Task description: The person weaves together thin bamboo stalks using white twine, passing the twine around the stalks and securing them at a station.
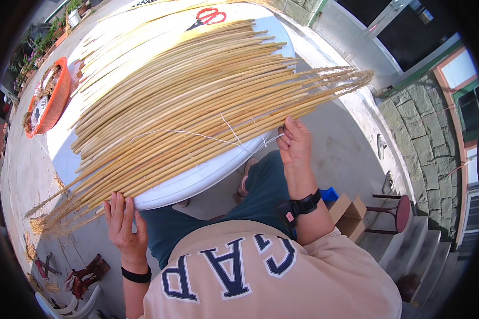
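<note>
Many long, dry straw-coloured stalks (pixel 186 90) lie side by side across a round white table (pixel 197 183), the nearer ones ending in feathery heads. My left hand (pixel 123 226) rests at the near left edge of the stalks, fingers stretched out and touching the outermost ones. At the near right edge, my right hand (pixel 295 142) is closed, its fingertips against the stalks. A thin white string (pixel 186 131) runs loosely over the nearer stalks and reaches the curled right fingers, which seem to pinch it; the exact grip is partly hidden.
Red-handled scissors (pixel 210 17) lie on the table's far side. An orange basket (pixel 53 98) stands to the left. On the right are a cardboard box (pixel 348 217), a round stool (pixel 402 213) and steps (pixel 418 250). A white chair (pixel 77 305) shows at the lower left.
</note>
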Available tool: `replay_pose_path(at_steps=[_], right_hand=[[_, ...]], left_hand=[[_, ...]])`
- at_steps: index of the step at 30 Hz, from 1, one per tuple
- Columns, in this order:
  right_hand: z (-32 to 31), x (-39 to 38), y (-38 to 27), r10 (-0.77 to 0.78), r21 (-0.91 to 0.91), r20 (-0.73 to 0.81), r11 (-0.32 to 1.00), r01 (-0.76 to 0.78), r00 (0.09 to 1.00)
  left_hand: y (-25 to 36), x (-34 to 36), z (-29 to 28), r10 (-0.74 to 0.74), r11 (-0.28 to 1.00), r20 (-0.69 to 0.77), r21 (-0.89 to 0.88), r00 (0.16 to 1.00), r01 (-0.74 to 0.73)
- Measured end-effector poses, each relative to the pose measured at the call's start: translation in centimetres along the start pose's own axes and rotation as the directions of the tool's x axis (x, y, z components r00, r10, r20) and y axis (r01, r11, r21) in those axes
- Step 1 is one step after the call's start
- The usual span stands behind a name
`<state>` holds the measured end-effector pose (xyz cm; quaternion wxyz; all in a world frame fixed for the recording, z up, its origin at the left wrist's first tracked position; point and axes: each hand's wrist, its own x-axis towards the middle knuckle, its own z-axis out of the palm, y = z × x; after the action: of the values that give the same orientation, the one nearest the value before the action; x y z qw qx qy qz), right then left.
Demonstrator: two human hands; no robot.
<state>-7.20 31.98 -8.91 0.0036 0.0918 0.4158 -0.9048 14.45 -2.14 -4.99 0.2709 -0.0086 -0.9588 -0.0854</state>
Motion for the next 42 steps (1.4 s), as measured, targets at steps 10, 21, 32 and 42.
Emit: replay_pose_path(at_steps=[10,21,32,42], right_hand=[[0.8,-1.0,-2.0,0.000,-0.193,-0.069,0.981,-0.013,0.998],[0.5,-2.1,-4.5,-0.008,-0.336,-0.126,0.941,-0.035,0.992],[3.4,-2.5,-2.7,0.099,-0.418,-0.121,0.897,-0.141,0.988],[3.7,-3.4,-1.3,0.116,-0.392,-0.131,0.906,-0.159,0.985]], left_hand=[[0.8,0.4,-0.1,-0.014,1.000,-0.008,0.006,1.000,0.014],[1.2,1.0,-0.5,-0.023,0.999,-0.010,-0.026,1.000,0.023],[10.5,9.2,3.8,0.189,0.933,0.179,-0.340,0.966,-0.120],[11.4,9.0,6.6,0.236,0.949,0.208,-0.259,0.949,-0.179]])
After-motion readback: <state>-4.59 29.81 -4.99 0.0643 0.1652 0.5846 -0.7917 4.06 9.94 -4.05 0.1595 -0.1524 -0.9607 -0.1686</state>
